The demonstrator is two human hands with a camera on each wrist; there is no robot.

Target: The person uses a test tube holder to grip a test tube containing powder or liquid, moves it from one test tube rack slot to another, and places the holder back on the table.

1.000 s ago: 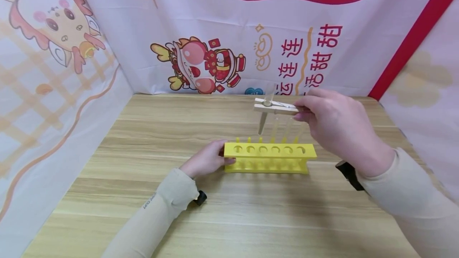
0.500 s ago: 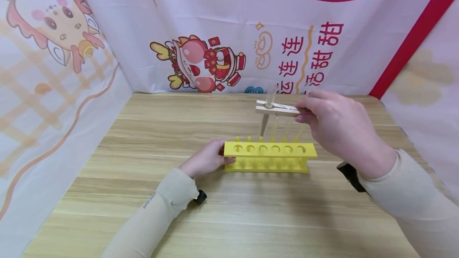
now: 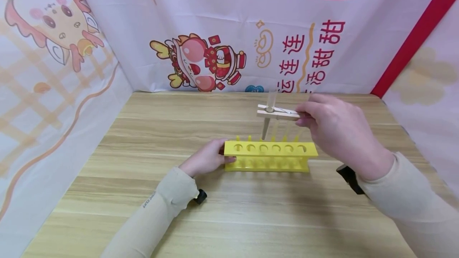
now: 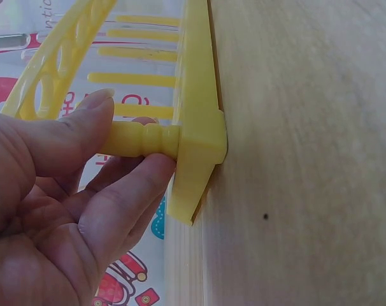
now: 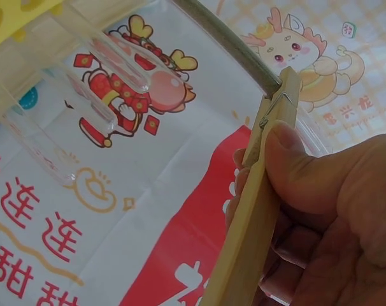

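In the head view a yellow test tube rack (image 3: 233,149) stands on the wooden table. My left hand (image 3: 205,158) grips its left end; up close, thumb and fingers wrap the ribbed end post (image 4: 132,139). Pinched in my right hand (image 3: 335,132) is a wooden test tube holder (image 3: 281,114), its handle between thumb and fingers (image 5: 295,153). Its jaws clasp a clear test tube (image 3: 271,99), whose lower part holds something grey. The tube is nearly upright, slightly tilted, with its bottom end just behind the rack's top plate, near the third hole from the left.
Several clear test tubes (image 5: 126,60) stand upside down on pegs along the back right of the rack. Short bare pegs (image 3: 238,138) show at the back left. A printed cloth backdrop (image 3: 201,7) rises behind the table (image 3: 161,122), with more cloth on both sides.
My right hand has lowered the holder and test tube slightly and shifted them a little right, bringing the tube's bottom closer to the rack. My left hand and the rack have stayed put.
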